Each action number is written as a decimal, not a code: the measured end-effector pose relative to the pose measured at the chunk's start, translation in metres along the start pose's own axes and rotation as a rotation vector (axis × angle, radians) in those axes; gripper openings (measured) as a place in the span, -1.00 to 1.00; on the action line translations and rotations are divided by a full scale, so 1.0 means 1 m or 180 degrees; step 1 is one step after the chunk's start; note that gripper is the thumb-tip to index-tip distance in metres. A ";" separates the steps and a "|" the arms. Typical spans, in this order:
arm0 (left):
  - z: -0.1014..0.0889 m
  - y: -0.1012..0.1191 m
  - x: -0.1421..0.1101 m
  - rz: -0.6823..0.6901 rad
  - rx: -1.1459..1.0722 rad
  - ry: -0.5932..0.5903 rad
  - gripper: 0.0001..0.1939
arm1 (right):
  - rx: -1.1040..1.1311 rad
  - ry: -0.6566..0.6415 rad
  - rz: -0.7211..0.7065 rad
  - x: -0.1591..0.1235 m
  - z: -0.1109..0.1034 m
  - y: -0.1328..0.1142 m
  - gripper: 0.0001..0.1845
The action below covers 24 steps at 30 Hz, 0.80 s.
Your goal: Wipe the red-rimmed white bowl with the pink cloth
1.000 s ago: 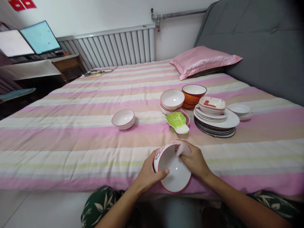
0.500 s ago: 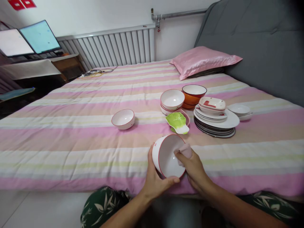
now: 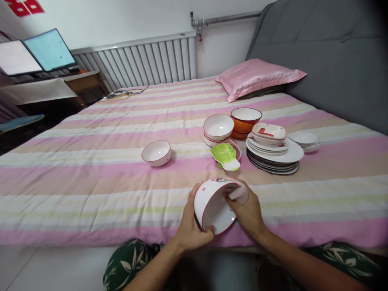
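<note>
A white bowl with a red rim (image 3: 220, 214) is tilted on its side over the near edge of the bed, its mouth facing me. My left hand (image 3: 193, 222) grips it from the left, thumb over the lower rim and fingers behind the outer wall. In my right hand (image 3: 247, 210) is a pale pink cloth (image 3: 240, 195), pinched and pressed at the upper right rim and inner wall. Just beyond stands a green leaf-shaped dish (image 3: 224, 154). A similar red-rimmed bowl (image 3: 157, 153) sits alone to the left.
Stacked red-rimmed bowls (image 3: 218, 127), orange bowls (image 3: 245, 121), a plate stack (image 3: 274, 155) and small white dishes (image 3: 304, 140) stand on the striped bedspread (image 3: 91, 182). Farther back lie a pink pillow (image 3: 260, 79) and cables (image 3: 125, 93). A grey headboard (image 3: 327, 60) rises at right.
The held bowl has turned, its mouth tipping downward so the printed outer wall shows on top. The right hand with the cloth has moved to the upper rim; the left thumb has shifted left.
</note>
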State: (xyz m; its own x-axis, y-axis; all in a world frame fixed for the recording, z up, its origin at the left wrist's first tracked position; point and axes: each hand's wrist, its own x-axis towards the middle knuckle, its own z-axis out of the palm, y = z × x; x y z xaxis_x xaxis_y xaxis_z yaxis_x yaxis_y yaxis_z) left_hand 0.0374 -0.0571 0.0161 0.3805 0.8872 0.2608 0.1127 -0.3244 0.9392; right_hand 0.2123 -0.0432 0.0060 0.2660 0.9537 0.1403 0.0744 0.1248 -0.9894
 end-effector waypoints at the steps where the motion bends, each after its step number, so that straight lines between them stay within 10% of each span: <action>1: -0.001 -0.001 0.000 0.0003 0.0037 -0.0049 0.00 | -0.0001 -0.0054 -0.0061 0.001 -0.002 -0.001 -0.59; 18: -0.005 0.013 0.006 -0.0411 -0.0043 -0.0726 0.00 | -0.1012 -0.1097 -0.1530 0.024 -0.031 -0.008 -0.40; 24: -0.008 0.008 0.009 -0.0776 -0.0427 -0.0612 0.03 | -0.1266 -0.0592 -0.0768 0.018 -0.023 -0.008 -0.46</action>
State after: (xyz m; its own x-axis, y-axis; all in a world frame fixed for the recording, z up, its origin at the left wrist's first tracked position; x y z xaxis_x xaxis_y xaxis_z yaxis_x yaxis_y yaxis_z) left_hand 0.0343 -0.0485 0.0275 0.5248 0.8512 -0.0099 0.1048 -0.0531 0.9931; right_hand 0.2382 -0.0338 0.0175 0.0227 0.9477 0.3183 0.4830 0.2684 -0.8335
